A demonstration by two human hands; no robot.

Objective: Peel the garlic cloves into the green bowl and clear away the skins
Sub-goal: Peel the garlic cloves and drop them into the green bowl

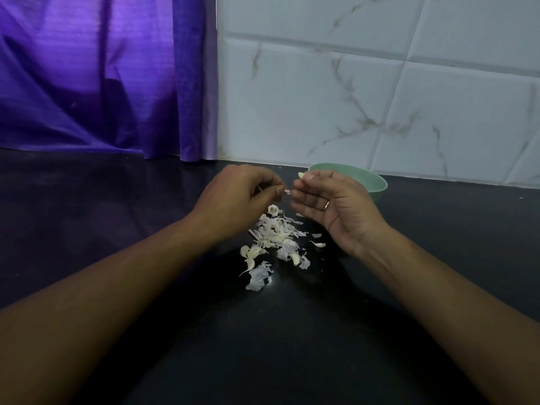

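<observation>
The right hand (330, 203) is raised above the desk, palm turned up and left, with a garlic clove (301, 175) pinched between the thumb and a fingertip at its far end; a ring (327, 205) sits on one of its curled fingers. The left hand (236, 197) is just beside it, fingers curled narrow, nipping a small scrap of skin (287, 191) at its fingertips. The two hands are close but apart.

Below and between them, on the black desk (117, 217), lies a loose pile of skins (274, 241), white and papery, with a few cloves among it, one at the near right edge (295, 260). Whether those are peeled cannot be told.

The green bowl (371, 182) stands on the desk just behind the right hand, partly hidden by it, near the marbled tile wall (380, 83). Its contents are hidden. A purple curtain (102, 74) hangs at the far left.
</observation>
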